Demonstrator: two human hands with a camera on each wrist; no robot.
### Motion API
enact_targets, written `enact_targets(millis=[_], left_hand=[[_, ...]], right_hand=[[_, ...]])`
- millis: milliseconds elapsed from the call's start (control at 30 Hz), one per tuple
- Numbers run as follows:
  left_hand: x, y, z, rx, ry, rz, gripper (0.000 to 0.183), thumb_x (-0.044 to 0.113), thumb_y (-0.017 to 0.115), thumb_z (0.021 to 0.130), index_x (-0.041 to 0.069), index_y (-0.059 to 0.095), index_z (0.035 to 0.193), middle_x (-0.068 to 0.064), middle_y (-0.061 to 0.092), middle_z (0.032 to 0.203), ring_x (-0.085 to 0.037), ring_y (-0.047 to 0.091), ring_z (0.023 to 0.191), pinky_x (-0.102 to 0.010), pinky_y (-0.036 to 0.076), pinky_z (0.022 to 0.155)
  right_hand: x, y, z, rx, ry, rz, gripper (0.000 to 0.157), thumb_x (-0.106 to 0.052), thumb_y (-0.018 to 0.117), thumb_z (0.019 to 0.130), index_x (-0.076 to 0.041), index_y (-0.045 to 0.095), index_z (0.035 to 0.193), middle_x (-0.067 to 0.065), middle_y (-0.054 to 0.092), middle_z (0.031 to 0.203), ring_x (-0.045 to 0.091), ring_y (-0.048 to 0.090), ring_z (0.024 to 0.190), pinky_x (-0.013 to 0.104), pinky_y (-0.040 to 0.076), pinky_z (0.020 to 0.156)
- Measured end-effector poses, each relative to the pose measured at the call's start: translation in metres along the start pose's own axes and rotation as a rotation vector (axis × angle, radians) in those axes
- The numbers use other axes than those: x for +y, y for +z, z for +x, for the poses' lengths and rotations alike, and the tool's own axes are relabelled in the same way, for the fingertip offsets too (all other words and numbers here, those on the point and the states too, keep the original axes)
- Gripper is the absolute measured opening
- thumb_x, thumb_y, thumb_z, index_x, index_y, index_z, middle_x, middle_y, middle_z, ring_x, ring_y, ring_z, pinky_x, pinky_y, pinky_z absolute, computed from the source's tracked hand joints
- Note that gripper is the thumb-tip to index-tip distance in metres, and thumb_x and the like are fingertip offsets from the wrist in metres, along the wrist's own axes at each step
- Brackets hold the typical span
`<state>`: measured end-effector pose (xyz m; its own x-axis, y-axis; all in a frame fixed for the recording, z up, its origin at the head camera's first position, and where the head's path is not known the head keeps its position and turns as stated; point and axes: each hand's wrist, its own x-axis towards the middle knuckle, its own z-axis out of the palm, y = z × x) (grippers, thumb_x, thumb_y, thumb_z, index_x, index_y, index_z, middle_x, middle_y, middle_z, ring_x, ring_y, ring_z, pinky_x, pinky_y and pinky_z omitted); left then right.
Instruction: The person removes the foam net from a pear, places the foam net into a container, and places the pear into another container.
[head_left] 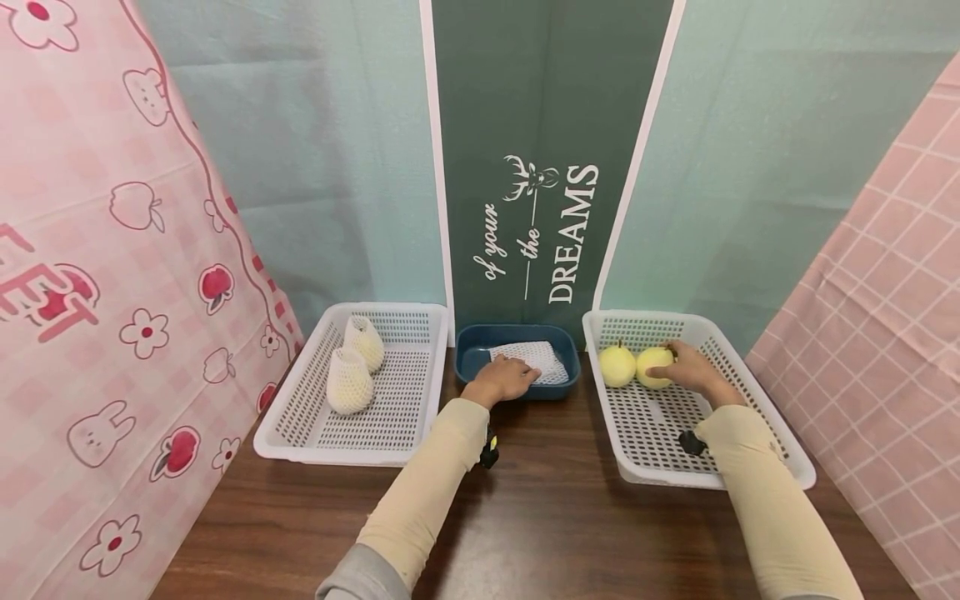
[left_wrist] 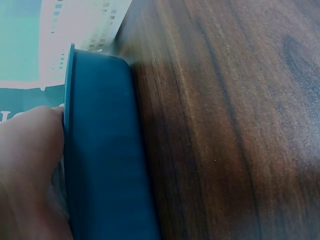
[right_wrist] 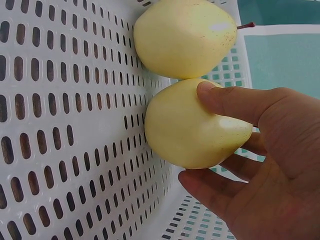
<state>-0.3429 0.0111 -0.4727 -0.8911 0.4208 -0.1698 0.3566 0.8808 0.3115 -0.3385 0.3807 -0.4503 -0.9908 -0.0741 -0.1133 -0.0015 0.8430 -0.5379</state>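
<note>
Two pale yellow pears lie side by side in the right white basket [head_left: 656, 471]. My right hand [head_left: 693, 372] grips the nearer pear [right_wrist: 192, 125], thumb on its upper side and fingers curled beneath. The other pear [right_wrist: 182, 37] touches it, its stem showing. At the middle, my left hand [head_left: 504, 381] reaches over the front rim of a blue plastic tub [head_left: 471, 354], onto the white foam net sleeves [head_left: 551, 362] inside. In the left wrist view the fingertips are hidden behind the tub's wall [left_wrist: 102, 145], and I cannot tell whether they pinch a sleeve.
A left white basket [head_left: 397, 400] holds two pears in foam net sleeves, the front sleeved pear [head_left: 350, 387] and the back sleeved pear [head_left: 366, 343]. All three containers stand on a brown wooden table [head_left: 555, 517] against a cloth backdrop [head_left: 360, 167].
</note>
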Motion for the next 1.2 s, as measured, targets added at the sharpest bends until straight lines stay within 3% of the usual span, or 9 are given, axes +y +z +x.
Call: enact_targets(millis=[767, 1067, 1200], left_hand=[[0.0, 0.0, 0.001, -0.005, 0.03, 0.006, 0.053, 0.045, 0.032, 0.116, 0.021, 0.055, 0.157, -0.002, 0.049, 0.166, -0.023, 0.038, 0.159, -0.041, 0.02, 0.133], [0.0, 0.0, -0.002, 0.054, 0.031, -0.009, 0.046, 0.04, 0.04, 0.115, 0.019, 0.062, 0.15, -0.003, 0.057, 0.159, -0.029, 0.048, 0.151, -0.046, 0.037, 0.126], [0.0, 0.0, -0.001, 0.071, 0.035, -0.008, 0.046, 0.039, 0.042, 0.115, 0.018, 0.063, 0.149, -0.004, 0.058, 0.157, -0.028, 0.049, 0.15, -0.046, 0.039, 0.124]], right_hand=[[-0.005, -0.004, -0.006, 0.023, -0.023, -0.011, 0.08, -0.022, 0.071, 0.1, 0.025, 0.031, 0.151, 0.051, 0.038, 0.148, 0.066, 0.045, 0.133, 0.072, 0.043, 0.108], [-0.003, -0.005, -0.005, 0.05, -0.055, 0.007, 0.079, -0.02, 0.071, 0.1, 0.026, 0.03, 0.151, 0.051, 0.037, 0.149, 0.067, 0.045, 0.133, 0.071, 0.046, 0.105], [-0.005, -0.009, -0.009, 0.065, -0.059, 0.024, 0.079, -0.018, 0.07, 0.101, 0.025, 0.029, 0.152, 0.05, 0.035, 0.152, 0.068, 0.044, 0.134, 0.071, 0.046, 0.106]])
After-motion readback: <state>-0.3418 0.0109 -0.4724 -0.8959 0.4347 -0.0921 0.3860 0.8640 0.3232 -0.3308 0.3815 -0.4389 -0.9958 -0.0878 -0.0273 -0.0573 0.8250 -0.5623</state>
